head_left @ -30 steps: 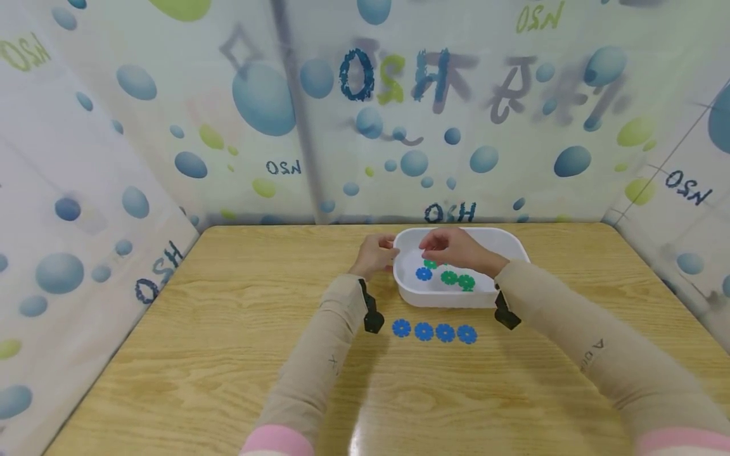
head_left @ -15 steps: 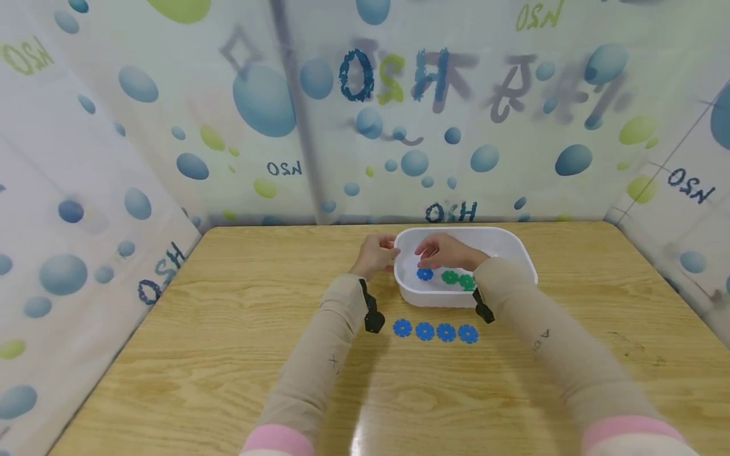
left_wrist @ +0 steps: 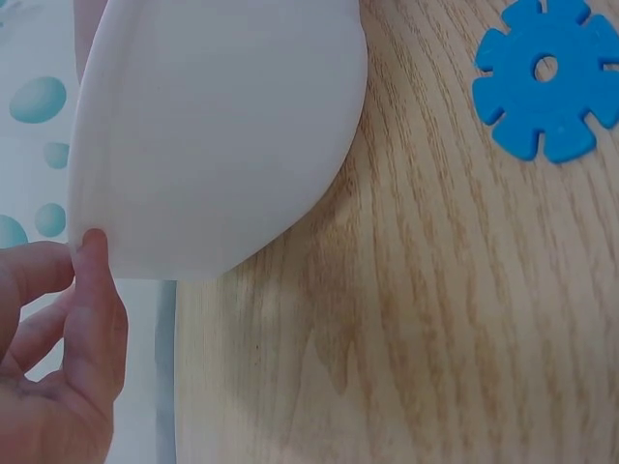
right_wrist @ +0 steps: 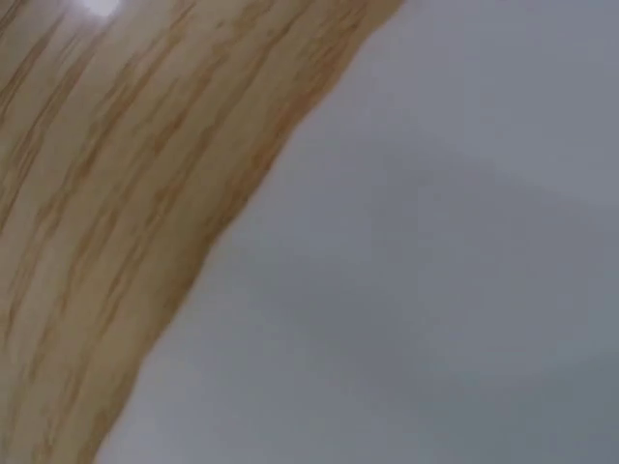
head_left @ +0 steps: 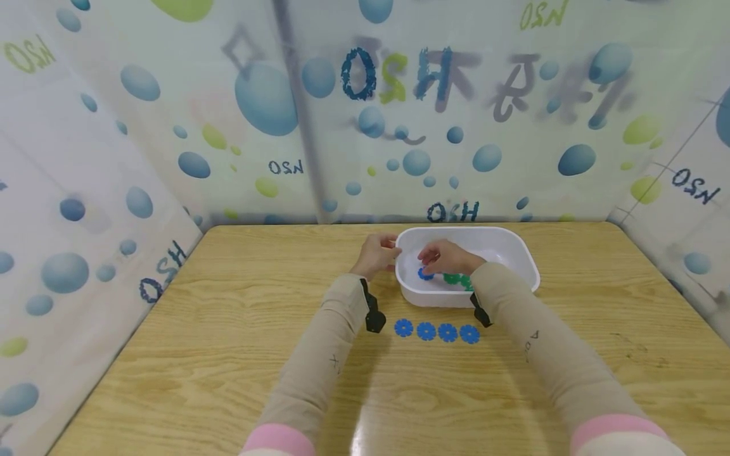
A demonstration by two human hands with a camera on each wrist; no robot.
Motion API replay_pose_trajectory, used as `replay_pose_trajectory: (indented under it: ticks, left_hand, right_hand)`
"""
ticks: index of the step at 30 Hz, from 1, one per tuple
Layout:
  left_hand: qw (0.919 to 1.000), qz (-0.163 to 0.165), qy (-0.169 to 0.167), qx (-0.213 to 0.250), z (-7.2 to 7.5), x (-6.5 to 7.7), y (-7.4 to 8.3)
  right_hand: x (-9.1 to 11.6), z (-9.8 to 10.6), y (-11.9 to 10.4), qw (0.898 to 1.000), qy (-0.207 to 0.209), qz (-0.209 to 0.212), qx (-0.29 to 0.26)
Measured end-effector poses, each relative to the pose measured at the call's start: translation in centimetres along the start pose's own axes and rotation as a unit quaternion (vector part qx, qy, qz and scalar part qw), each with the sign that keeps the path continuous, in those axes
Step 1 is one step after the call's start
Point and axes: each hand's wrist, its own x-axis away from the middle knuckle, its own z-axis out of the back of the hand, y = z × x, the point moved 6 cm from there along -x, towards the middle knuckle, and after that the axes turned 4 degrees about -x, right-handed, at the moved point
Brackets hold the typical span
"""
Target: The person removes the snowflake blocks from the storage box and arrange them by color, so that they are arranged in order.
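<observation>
Left hand [head_left: 376, 254] pinches the left rim of a smooth tub [head_left: 441, 299] at the far edge of the grained table [head_left: 239, 316]; right hand [head_left: 450, 258], hold indeterminable, is at a notched blue disc [head_left: 422, 275] inside. Only the left wrist view clearly resolves a second disc [left_wrist: 547, 104]'s round hole.

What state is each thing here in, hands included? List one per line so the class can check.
White tub: upright, open-topped, discs inside.
Four blue discs: flat, in a row outside the tub.
Blue disc in the tub: partly covered by fingers.
Green discs: inside the tub, partly hidden.
Left hand: pinching the tub's rim.
Right hand: fingers bent; grip unclear.
</observation>
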Motion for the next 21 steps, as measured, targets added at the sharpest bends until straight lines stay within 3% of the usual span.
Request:
replay_pose_trajectory:
  ticks: [7,11,21]
  left_hand:
    - [1.0,0.006,-0.001,0.0,-0.02,-0.09,0.01]
    - [1.0,0.005,0.0,0.0,-0.04,-0.11,-0.01]
    - [1.0,0.007,0.002,0.006,-0.04,-0.14,-0.05]
  right_hand:
    - [-0.84,-0.12,0.49,0.999,-0.022,0.039,-0.01]
    - [-0.7,-0.38,0.41,0.999,-0.025,0.023,-0.005]
    - [-0.37,-0.61,-0.09,0.999,-0.021,0.028,0.011]
